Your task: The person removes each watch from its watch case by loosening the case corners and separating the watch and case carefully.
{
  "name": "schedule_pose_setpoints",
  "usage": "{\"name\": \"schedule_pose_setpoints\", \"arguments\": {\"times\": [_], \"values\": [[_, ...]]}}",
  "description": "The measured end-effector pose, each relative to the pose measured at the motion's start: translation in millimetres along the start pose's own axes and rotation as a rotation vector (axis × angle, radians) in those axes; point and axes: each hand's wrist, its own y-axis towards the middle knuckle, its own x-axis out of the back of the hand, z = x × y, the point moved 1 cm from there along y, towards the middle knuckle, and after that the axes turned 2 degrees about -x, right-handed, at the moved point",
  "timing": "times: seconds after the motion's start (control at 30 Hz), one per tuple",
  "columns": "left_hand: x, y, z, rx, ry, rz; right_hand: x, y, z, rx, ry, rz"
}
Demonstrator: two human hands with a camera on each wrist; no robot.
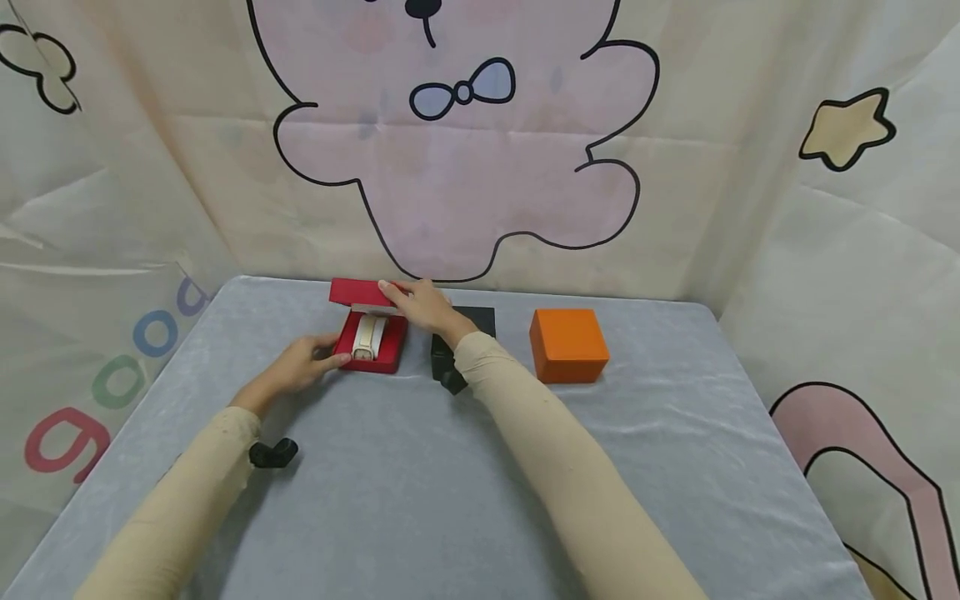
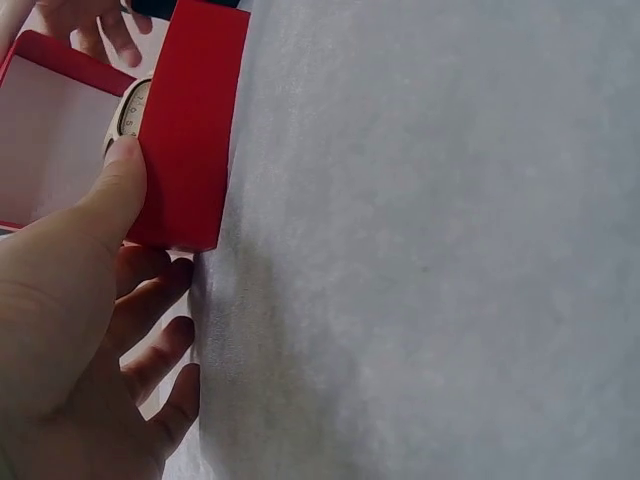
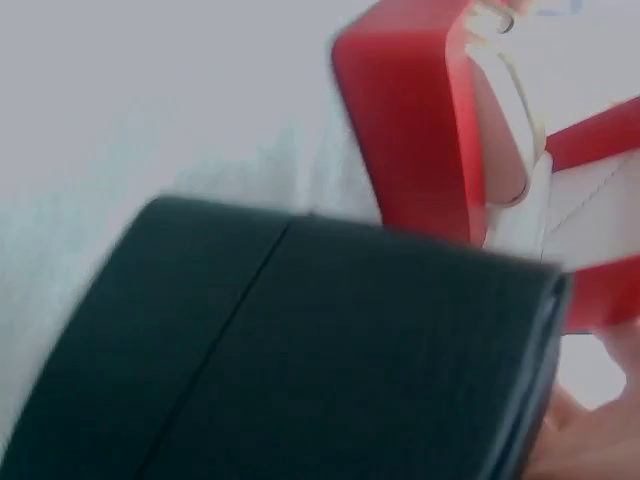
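Observation:
A red watch box [image 1: 392,343] stands on the table at the back left with its lid [image 1: 358,292] raised. Inside it lies a wristwatch with a pale strap [image 1: 369,335]; the left wrist view catches part of its numbered dial [image 2: 131,112]. My left hand [image 1: 298,365] grips the box's left side, thumb over the front rim and fingers lower down. From the right, my right hand [image 1: 427,307] reaches across and pinches the lid's right edge. Close beside that wrist, a black box [image 3: 330,350] fills much of the right wrist view.
The black box stands just right of the red one, partly covered by my right forearm in the head view. Farther right sits an orange box [image 1: 570,343]. A grey cloth [image 1: 420,492] covers the table, and a printed curtain [image 1: 487,192] hangs right behind it.

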Motion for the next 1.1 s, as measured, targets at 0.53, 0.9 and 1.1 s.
{"name": "schedule_pose_setpoints", "arguments": {"times": [0.53,0.9,1.1], "values": [[-1.9,-3.0,-4.2,0.019,-0.020,0.000,0.7,-11,3,0.052,0.061,-0.053],[-1.9,-5.6,-4.9,0.054,-0.039,0.022,-1.2,-20,9,0.047,-0.001,0.029],[-1.3,-6.1,-6.0,0.062,-0.029,0.030,0.8,-27,12,0.070,0.004,0.025]]}}
